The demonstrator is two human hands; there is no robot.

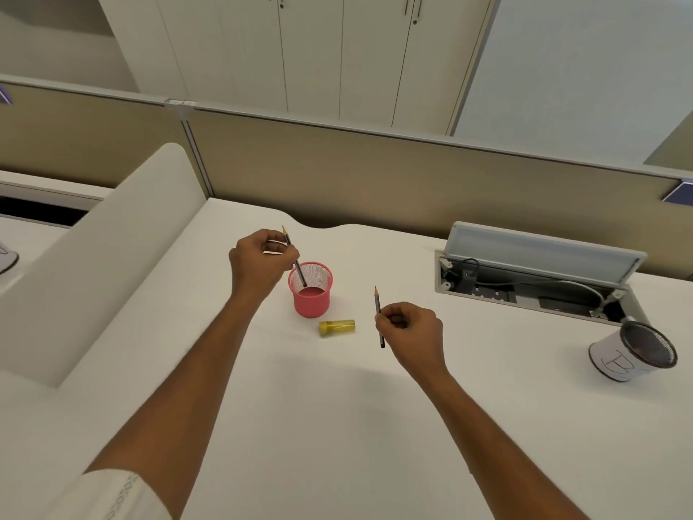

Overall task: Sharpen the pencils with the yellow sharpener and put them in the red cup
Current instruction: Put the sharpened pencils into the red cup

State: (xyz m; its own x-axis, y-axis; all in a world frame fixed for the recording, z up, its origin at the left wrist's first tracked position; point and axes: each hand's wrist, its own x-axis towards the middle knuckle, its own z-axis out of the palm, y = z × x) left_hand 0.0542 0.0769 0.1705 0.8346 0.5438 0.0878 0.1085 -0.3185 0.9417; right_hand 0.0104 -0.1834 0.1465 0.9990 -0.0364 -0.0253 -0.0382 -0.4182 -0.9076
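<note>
Your left hand (258, 262) is pinched on a pencil (295, 257) with its blunt end already inside the red cup (310, 294), your right hand (410, 332) clamped on a second pencil (378, 313) beside the yellow sharpener (336, 327) on the bench (337, 425) — release crooked and that light cup could tip

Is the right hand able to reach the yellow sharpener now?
Probably yes: the yellow sharpener lies bare on the table just beside the right hand, nothing between, but that hand holds a pencil.
</note>
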